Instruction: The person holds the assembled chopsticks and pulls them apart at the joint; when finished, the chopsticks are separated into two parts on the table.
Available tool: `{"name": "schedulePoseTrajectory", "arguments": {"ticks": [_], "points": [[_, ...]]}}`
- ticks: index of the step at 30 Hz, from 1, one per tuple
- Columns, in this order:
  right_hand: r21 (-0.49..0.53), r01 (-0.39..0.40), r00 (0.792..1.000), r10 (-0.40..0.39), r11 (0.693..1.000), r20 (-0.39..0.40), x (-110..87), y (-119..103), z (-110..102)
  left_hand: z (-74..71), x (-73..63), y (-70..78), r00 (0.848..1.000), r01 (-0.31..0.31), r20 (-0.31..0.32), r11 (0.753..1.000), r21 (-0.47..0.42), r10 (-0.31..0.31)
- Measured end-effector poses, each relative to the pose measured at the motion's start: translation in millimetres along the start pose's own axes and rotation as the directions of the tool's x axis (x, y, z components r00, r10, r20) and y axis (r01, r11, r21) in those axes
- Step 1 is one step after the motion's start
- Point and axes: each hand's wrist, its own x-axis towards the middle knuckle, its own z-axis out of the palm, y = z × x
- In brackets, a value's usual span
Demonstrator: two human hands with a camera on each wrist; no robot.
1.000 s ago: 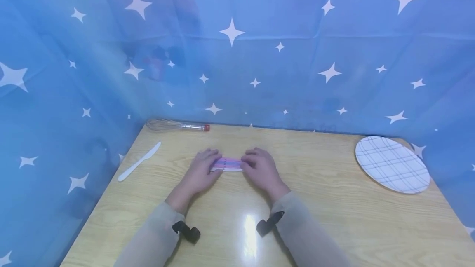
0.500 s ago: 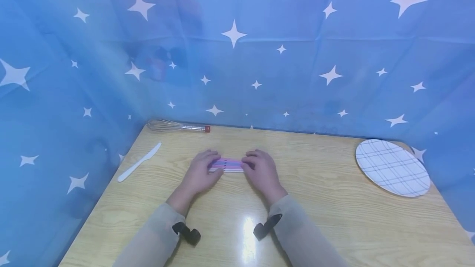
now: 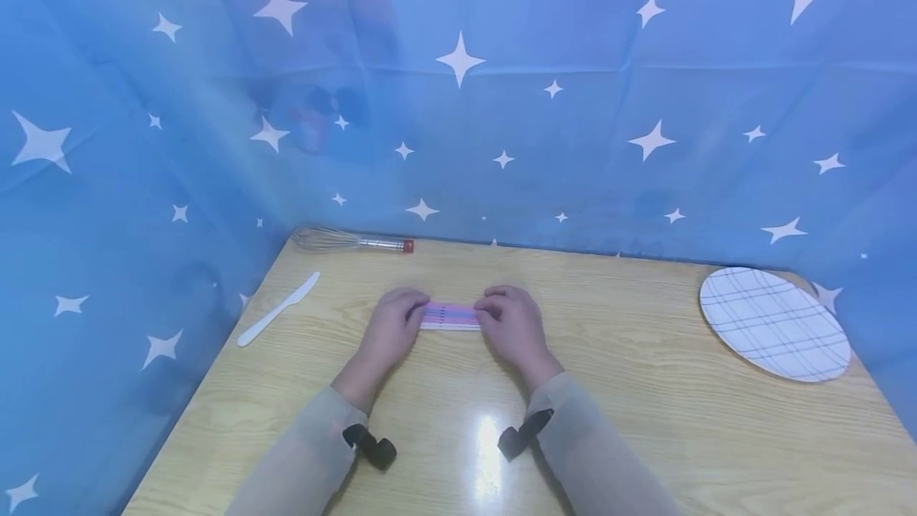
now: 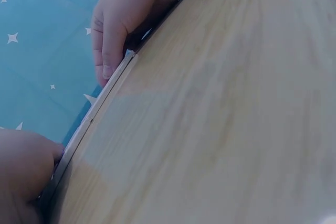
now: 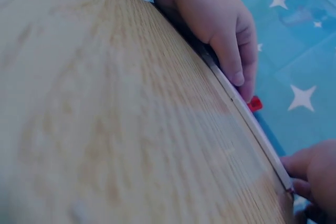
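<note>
left hand (image 3: 390,326) pinches the left end of a striped bundle (image 3: 450,317) lying on the table (image 3: 616,420) between both hands. judged light, stiffish, smooth, maybe prone to splaying; best held by its ends. right hand (image 3: 517,326) pinches the right end. versus half a second ago: left hand's thumb drawn in.

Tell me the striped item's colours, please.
The striped item is pink, purple, blue and white, clearest in the head view.
</note>
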Motion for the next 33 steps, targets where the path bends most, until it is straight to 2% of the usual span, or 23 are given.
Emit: {"name": "schedulePoseTrajectory", "arguments": {"ticks": [8, 20, 27, 33], "points": [[-0.009, -0.058, 0.998, 0.058, 0.998, -0.002, -2.1, -0.5, 0.1, 2.9, -1.0, 3.6, 1.0, 0.022, -0.008, 1.0, 0.021, -0.022], [-0.022, -0.092, 0.995, 0.093, 0.996, 0.027, -1.8, -5.7, -1.2, 3.8, -2.2, 5.0, 0.999, 0.023, -0.023, 0.999, 0.034, -0.022], [-0.02, -0.061, 0.998, 0.061, 0.998, 0.003, -2.9, -3.1, -0.8, 4.4, -1.8, 6.1, 0.999, 0.026, -0.031, 0.999, 0.021, -0.025], [0.019, 0.005, 0.999, -0.005, 1.0, -0.044, -4.4, -0.9, 0.3, 5.2, -2.7, 3.7, 0.996, 0.013, -0.087, 1.0, -0.028, -0.015]]}}
